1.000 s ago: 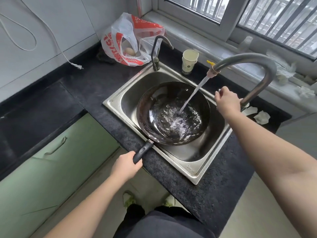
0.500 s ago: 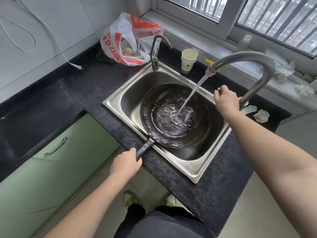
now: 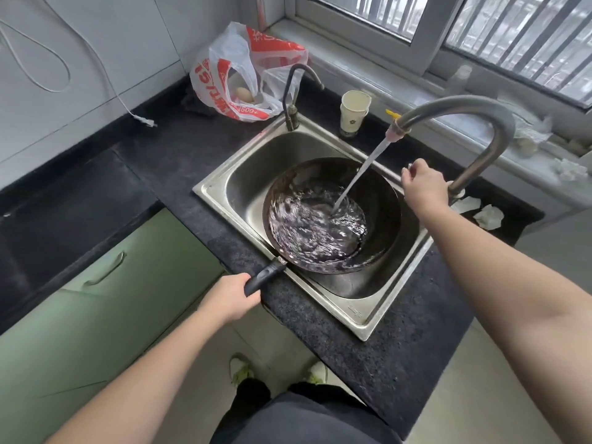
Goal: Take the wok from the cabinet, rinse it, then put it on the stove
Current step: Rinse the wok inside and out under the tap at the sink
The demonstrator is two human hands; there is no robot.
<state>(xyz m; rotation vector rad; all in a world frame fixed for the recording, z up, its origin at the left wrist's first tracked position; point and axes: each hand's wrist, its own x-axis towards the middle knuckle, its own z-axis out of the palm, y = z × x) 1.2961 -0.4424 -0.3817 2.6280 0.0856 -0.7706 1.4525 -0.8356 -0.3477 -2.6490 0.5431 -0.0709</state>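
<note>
A dark round wok (image 3: 381, 200) sits tilted inside the steel sink (image 3: 246, 184), with water pooled and swirling in its left half. My left hand (image 3: 232, 294) grips the wok's black handle (image 3: 266, 277) over the counter's front edge. A stream of water falls from the curved grey tap (image 3: 474, 107) into the wok. My right hand (image 3: 423, 185) is curled around the tap's lever near the tap's base; the lever itself is mostly hidden by the fingers.
A smaller dark tap (image 3: 296, 91) stands at the sink's back left corner. A paper cup (image 3: 354, 112) and a red-and-white plastic bag (image 3: 243, 75) sit behind the sink. Crumpled tissues (image 3: 488, 216) lie right of the tap. Green cabinet doors (image 3: 96, 283) are below left.
The wok has tipped and shifted, so the water has sloshed toward its left side. Both hands stay where they were, on the handle and at the tap.
</note>
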